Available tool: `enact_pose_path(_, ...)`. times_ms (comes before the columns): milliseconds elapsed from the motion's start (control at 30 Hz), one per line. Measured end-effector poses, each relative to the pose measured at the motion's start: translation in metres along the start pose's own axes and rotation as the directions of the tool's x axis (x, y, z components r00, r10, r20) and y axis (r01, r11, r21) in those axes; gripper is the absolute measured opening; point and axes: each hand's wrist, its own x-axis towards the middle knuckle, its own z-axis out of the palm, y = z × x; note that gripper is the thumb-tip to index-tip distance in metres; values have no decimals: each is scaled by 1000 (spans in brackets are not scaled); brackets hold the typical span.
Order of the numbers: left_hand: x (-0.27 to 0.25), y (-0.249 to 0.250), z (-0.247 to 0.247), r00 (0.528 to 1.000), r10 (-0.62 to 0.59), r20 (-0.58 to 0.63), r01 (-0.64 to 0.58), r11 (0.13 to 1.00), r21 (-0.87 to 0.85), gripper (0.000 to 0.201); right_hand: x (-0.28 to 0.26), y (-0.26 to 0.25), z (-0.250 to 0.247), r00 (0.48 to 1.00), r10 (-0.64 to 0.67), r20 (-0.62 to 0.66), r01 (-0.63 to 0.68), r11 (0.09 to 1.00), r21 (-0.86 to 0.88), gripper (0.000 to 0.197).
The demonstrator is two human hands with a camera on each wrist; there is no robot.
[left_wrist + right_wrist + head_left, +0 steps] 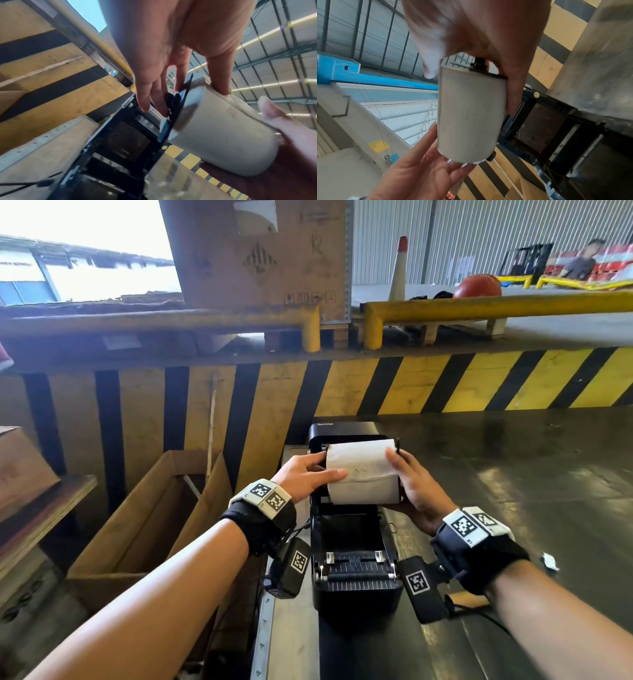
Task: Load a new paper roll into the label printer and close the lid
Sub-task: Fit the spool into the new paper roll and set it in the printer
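A black label printer (356,580) stands on a dark surface with its lid (342,431) raised at the back and its paper bay showing. Both hands hold a white paper roll (363,474) on a black spindle, level, just above the bay. My left hand (308,474) grips the left end, thumb on the paper, fingers against the black end flange (178,102). My right hand (414,487) cups the right end, fingers underneath, thumb on top. The wrist views show the roll (223,132) (471,115) between the hands, with the printer (126,139) (547,121) below.
An open cardboard box (144,525) stands left of the printer, with a wooden bench (34,508) further left. A yellow and black striped wall (411,385) runs behind. The dark surface (531,474) stretches to the right, with a small white scrap (549,561) on it.
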Motion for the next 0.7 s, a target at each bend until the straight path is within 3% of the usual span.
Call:
enact_pose_path(100,0,-14,-3,999,-26,37,25,1000,4,47,5,10,-4,997,71,-3,-71,993,90,28)
enact_pose_path(200,1,-25,-3,998,-40,51,39,999,18,45,13,26,-6,997,22,-77,-22,1000,10,26)
enact_pose_path(400,11,-47,0,992,-116,46,116,993,15,46,29,57,-16,997,31,-70,-33,999,-29,11)
enact_pose_path(533,19,-61,6,988,-145,45,142,988,65,48,40,72,-24,998,-5,-70,2,999,-42,11)
enact_pose_path(700,31,-73,8,988,-145,45,137,981,136,50,57,85,-38,991,-82,-102,56,971,-233,10)
